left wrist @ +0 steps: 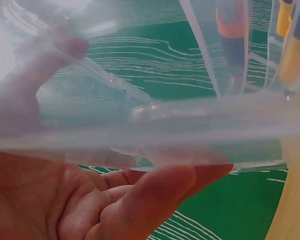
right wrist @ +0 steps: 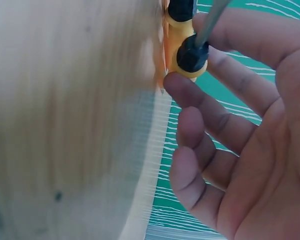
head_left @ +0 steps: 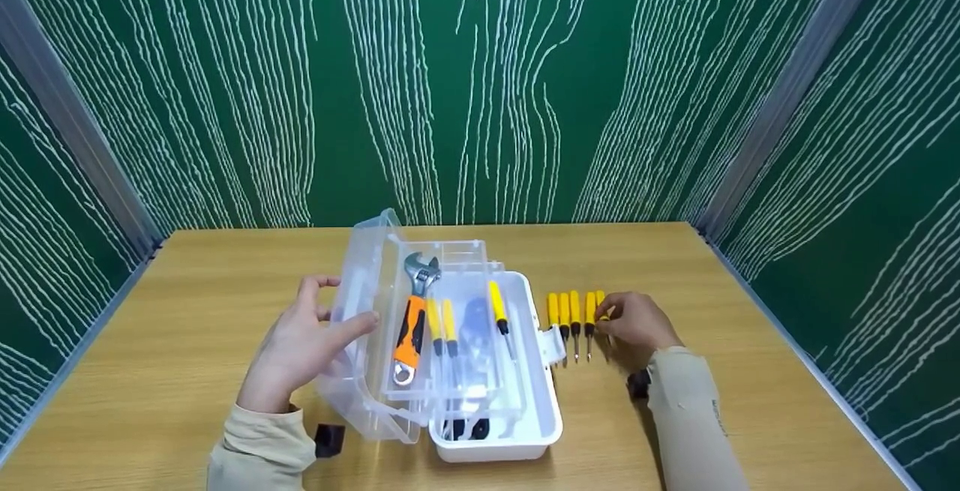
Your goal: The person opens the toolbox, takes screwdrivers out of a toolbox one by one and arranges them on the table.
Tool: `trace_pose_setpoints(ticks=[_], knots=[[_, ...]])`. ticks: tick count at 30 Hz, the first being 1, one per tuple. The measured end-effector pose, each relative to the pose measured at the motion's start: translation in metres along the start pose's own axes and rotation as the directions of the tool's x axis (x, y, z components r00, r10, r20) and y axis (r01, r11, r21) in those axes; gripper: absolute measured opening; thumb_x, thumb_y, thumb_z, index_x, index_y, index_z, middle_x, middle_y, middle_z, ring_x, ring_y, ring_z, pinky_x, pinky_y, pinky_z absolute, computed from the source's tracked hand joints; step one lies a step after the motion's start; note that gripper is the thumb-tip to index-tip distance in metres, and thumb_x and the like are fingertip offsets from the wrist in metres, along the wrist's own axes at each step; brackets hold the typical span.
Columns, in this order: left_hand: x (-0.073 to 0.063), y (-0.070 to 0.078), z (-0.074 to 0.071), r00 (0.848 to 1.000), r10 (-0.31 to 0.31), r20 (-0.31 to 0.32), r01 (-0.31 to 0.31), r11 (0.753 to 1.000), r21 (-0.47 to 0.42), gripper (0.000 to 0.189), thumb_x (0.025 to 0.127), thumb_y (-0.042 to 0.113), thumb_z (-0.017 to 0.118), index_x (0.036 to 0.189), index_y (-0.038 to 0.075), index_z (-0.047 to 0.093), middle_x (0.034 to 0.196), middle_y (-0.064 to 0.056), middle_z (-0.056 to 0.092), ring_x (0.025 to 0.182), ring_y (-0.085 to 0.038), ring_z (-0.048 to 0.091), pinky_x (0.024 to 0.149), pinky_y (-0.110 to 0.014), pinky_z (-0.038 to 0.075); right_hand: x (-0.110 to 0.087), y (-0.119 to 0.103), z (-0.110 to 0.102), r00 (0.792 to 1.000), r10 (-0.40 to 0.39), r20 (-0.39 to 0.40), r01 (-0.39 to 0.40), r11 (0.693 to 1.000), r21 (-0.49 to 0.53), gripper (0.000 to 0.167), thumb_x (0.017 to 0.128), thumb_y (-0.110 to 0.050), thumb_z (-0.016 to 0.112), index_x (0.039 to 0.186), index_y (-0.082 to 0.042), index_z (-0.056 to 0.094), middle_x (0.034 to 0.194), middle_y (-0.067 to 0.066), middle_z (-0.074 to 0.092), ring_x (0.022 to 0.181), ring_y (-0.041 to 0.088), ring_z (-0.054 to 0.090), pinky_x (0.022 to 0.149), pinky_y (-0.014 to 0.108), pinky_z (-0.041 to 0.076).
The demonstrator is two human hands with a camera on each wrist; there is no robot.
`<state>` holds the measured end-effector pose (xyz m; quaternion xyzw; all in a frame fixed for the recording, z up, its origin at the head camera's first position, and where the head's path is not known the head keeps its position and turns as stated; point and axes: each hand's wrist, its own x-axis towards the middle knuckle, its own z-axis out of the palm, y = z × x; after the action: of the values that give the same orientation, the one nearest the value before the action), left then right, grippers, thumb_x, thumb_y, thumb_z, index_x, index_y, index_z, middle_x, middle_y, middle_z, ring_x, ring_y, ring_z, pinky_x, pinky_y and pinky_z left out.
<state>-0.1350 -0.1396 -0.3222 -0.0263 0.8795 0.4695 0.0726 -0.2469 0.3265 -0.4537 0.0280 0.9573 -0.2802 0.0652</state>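
A white toolbox (head_left: 553, 408) stands with its clear lid (head_left: 360, 281) tilted up to the left. My left hand (head_left: 292, 352) grips that lid, thumb on one side and fingers on the other. Right of the box lies a row of yellow-handled screwdrivers (head_left: 575, 307). At the row's right end my right hand (head_left: 637, 322) pinches one screwdriver (right wrist: 190, 55) by its handle, between thumb and index finger. An adjustable wrench (head_left: 412, 318) with an orange and black handle shows in the clear tray. Through the plastic, several yellow-handled screwdrivers (head_left: 498, 303) appear in the box.
Black-handled items (head_left: 480, 428) lie at the near end of the box, partly hidden by the tray. A white latch (head_left: 553, 346) sticks out from the box's right side. The wooden table (head_left: 225, 281) is bordered by green, white-streaked walls (head_left: 465, 101).
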Motion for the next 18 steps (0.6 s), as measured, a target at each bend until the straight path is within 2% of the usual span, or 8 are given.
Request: trace_pose_setpoints(ticks=[5,14,18], knots=[[-0.0008,0.0003,0.0000,1.000,-0.001,-0.001,0.001,1.000,0.001,0.079,0.081,0.055,0.069,0.140,0.023,0.028,0.138,-0.018,0.054,0.105,-0.032,0.063,0.079,-0.047,0.057,-0.0007,0.0005,0.0034,1.000,-0.027,-0.010,0.027,0.999,-0.028,0.018,0.080,-0.021,0.075,0.096,-0.014,0.071,0.085,0.006,0.063,0.073,0.020,0.054,0.061,0.029,0.041],[-0.0006,0.0004,0.0001,1.000,0.002,0.001,-0.002,1.000,0.008,0.081,0.080,0.057,0.069,0.141,0.022,0.028,0.139,-0.018,0.053,0.108,-0.032,0.062,0.084,-0.052,0.055,-0.0008,0.0000,0.0052,0.999,0.030,0.022,-0.031,0.999,0.033,0.015,0.083,-0.016,0.073,0.097,-0.014,0.069,0.090,0.007,0.062,0.077,0.022,0.054,0.064,0.030,0.042],[-0.0002,0.0001,0.0005,1.000,0.007,-0.001,-0.007,1.000,0.012,0.080,0.080,0.057,0.069,0.140,0.023,0.028,0.139,-0.017,0.054,0.109,-0.032,0.062,0.086,-0.053,0.054,-0.0027,-0.0042,0.0032,0.998,0.041,0.038,-0.041,0.999,0.015,0.015,0.085,-0.018,0.071,0.100,-0.015,0.069,0.092,0.006,0.062,0.079,0.022,0.053,0.066,0.031,0.042]])
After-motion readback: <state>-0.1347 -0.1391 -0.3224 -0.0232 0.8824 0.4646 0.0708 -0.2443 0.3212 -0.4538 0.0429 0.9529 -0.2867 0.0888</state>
